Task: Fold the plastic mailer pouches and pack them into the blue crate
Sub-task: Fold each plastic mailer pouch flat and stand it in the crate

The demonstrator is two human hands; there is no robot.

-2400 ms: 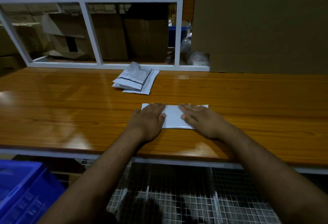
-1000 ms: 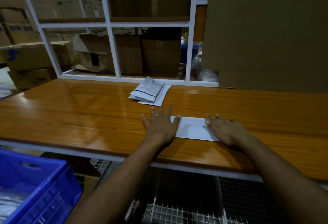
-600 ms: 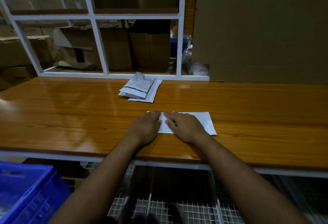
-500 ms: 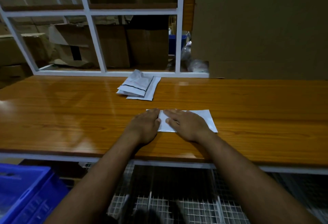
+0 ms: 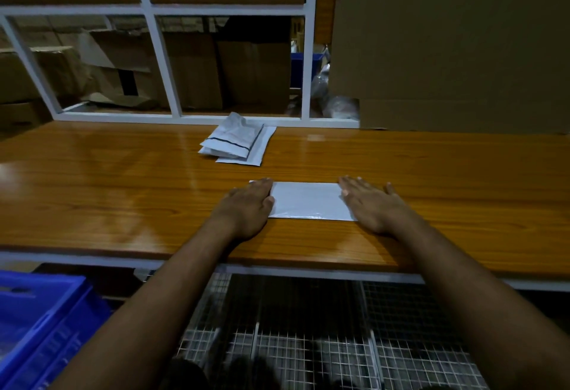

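head / change: left hand (image 5: 246, 210) and right hand (image 5: 370, 204), together at the folded pouch (image 5: 308, 201) centre 0.5 s ago, now spread to its ends.
grip: both flat, fingers straight, pressing, nothing grasped.
meaning: crease looks set; blue crate (image 5: 37, 321) next, lower left.
remaining: stack of pouches (image 5: 237, 142) waits behind.

No text, label or number can be read anywhere; faint marks on the cardboard boxes (image 5: 191, 65) may be print, too dim to tell.

Probably a warehouse: cardboard cartons (image 5: 197, 68) behind packing bench (image 5: 92, 192).
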